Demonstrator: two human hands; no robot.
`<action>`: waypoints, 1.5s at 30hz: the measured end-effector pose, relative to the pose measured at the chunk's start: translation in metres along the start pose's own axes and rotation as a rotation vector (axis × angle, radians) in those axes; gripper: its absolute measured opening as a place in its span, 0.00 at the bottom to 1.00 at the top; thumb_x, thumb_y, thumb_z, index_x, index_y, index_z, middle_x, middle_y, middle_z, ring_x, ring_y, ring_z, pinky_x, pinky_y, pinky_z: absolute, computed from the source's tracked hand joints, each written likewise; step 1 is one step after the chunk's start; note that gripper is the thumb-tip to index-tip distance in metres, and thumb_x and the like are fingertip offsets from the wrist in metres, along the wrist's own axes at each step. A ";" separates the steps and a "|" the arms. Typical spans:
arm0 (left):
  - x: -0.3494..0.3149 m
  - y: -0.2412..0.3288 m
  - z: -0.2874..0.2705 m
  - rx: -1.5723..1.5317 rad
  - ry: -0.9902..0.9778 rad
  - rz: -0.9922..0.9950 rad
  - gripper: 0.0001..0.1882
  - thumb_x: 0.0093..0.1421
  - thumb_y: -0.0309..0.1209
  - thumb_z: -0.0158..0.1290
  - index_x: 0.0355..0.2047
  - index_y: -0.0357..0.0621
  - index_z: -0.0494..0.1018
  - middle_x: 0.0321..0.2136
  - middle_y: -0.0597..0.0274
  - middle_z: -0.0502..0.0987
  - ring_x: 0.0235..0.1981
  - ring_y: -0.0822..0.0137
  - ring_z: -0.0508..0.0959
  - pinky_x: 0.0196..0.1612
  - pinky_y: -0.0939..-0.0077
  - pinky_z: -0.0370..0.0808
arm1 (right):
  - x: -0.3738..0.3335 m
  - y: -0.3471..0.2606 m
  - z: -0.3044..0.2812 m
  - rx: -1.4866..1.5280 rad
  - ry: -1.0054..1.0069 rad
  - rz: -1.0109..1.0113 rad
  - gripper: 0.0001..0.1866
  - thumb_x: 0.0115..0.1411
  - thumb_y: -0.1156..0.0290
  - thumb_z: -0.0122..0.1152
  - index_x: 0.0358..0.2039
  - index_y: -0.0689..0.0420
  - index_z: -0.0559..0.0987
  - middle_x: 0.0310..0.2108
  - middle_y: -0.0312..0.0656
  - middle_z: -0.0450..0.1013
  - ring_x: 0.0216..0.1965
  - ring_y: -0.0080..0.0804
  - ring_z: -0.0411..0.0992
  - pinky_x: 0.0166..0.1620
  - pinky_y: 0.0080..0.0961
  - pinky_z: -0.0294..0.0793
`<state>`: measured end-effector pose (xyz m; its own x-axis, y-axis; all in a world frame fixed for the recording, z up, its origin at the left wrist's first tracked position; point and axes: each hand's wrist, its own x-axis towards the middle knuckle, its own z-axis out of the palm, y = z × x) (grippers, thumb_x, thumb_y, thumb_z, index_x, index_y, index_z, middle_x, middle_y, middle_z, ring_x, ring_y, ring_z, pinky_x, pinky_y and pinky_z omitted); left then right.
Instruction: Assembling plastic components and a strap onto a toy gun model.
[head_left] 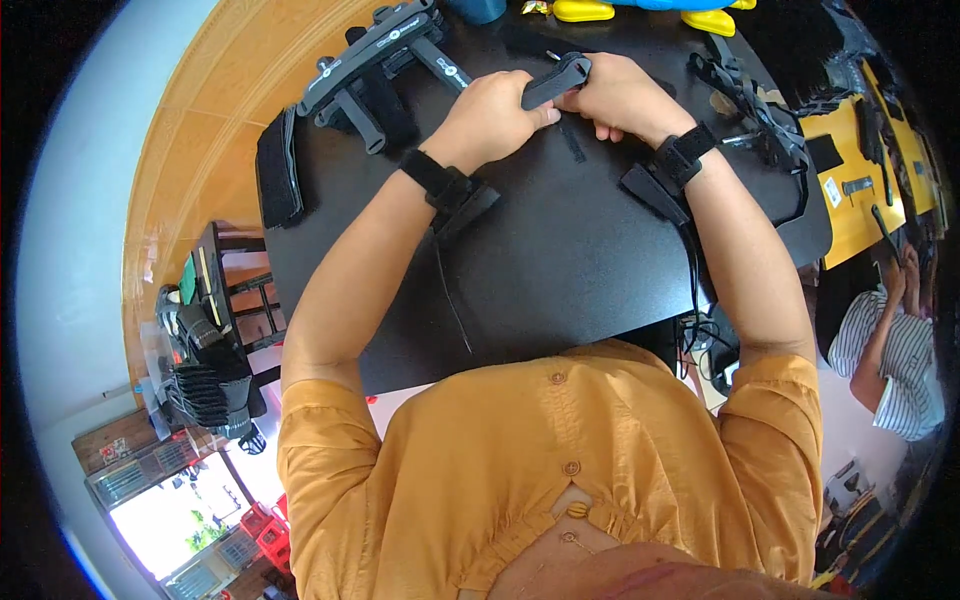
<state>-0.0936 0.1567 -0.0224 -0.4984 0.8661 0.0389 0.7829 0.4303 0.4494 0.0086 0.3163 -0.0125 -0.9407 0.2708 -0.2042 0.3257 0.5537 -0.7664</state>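
Near the far side of the black table (520, 260), both my hands meet at a dark grey curved strip (553, 86), perhaps a strap. My left hand (490, 118) is closed on its left end. Fingers curled, my right hand (625, 98) grips the other end; its fingertips are partly hidden. A short thin black strip (573, 142) lies below the hands. Left of them is a dark grey bar-shaped frame (375, 55) with projecting arms, a black strap beneath it. Each wrist wears a black band (432, 180) with a small black block and a cable.
Black straps (750, 105) lie tangled at the table's right. A folded black fabric piece (280, 170) sits at the left edge. Yellow-footed blue figure (650, 5) and a blue cup (478, 8) stand far back. At right, a person in a striped shirt (885, 350) works by a yellow table (850, 190).
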 end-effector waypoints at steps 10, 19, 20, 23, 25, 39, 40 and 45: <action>-0.005 -0.003 -0.003 -0.049 0.013 0.096 0.18 0.60 0.41 0.59 0.36 0.36 0.76 0.25 0.50 0.77 0.27 0.58 0.77 0.35 0.67 0.73 | -0.001 -0.001 0.003 -0.073 0.031 -0.018 0.11 0.62 0.62 0.60 0.33 0.57 0.81 0.14 0.38 0.74 0.12 0.25 0.72 0.18 0.22 0.73; -0.054 0.006 -0.050 -0.481 0.147 -0.023 0.09 0.61 0.36 0.58 0.32 0.43 0.76 0.25 0.67 0.79 0.24 0.76 0.77 0.30 0.79 0.73 | -0.005 -0.004 0.003 -0.075 0.022 -0.018 0.12 0.60 0.63 0.63 0.32 0.59 0.75 0.16 0.34 0.69 0.12 0.22 0.68 0.15 0.21 0.66; -0.056 0.006 -0.052 -0.479 0.148 -0.023 0.09 0.61 0.36 0.58 0.32 0.43 0.76 0.25 0.67 0.79 0.24 0.76 0.77 0.30 0.79 0.73 | -0.005 -0.004 0.003 -0.074 0.022 -0.020 0.12 0.60 0.63 0.63 0.32 0.59 0.75 0.16 0.34 0.69 0.12 0.22 0.68 0.15 0.21 0.66; -0.057 0.009 -0.054 -0.465 0.096 -0.153 0.10 0.61 0.36 0.57 0.32 0.43 0.76 0.24 0.67 0.80 0.25 0.74 0.77 0.31 0.79 0.73 | -0.005 -0.002 0.003 -0.081 0.015 -0.026 0.11 0.61 0.62 0.63 0.35 0.57 0.77 0.17 0.35 0.70 0.12 0.20 0.68 0.15 0.19 0.65; -0.050 0.008 -0.045 -0.443 0.113 -0.123 0.10 0.62 0.37 0.57 0.33 0.43 0.76 0.24 0.67 0.80 0.25 0.74 0.78 0.31 0.78 0.73 | -0.011 0.000 0.005 0.028 0.068 -0.098 0.12 0.60 0.62 0.64 0.40 0.54 0.79 0.21 0.38 0.73 0.18 0.26 0.72 0.21 0.23 0.71; -0.059 -0.002 -0.044 -0.614 0.222 -0.043 0.11 0.64 0.37 0.56 0.38 0.42 0.75 0.26 0.66 0.81 0.27 0.76 0.80 0.28 0.83 0.73 | -0.007 -0.007 0.024 -0.117 0.063 -0.560 0.11 0.56 0.68 0.65 0.38 0.57 0.79 0.32 0.45 0.77 0.35 0.42 0.76 0.40 0.34 0.74; -0.059 -0.004 -0.047 -0.616 0.226 -0.047 0.11 0.64 0.37 0.56 0.38 0.42 0.75 0.26 0.66 0.81 0.27 0.76 0.80 0.28 0.83 0.73 | -0.008 -0.009 0.021 -0.118 0.057 -0.562 0.11 0.56 0.68 0.65 0.38 0.57 0.79 0.32 0.45 0.77 0.35 0.42 0.76 0.40 0.34 0.74; -0.057 -0.002 -0.050 -0.630 0.207 -0.086 0.11 0.63 0.37 0.57 0.37 0.42 0.76 0.26 0.65 0.81 0.29 0.75 0.81 0.29 0.82 0.74 | -0.002 0.008 0.011 0.147 0.016 -0.332 0.11 0.55 0.70 0.64 0.38 0.59 0.83 0.28 0.41 0.79 0.31 0.31 0.76 0.39 0.26 0.74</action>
<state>-0.0853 0.0933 0.0192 -0.6594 0.7418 0.1218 0.4013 0.2104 0.8914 0.0126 0.3112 -0.0251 -0.9910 0.1081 0.0791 -0.0154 0.4949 -0.8688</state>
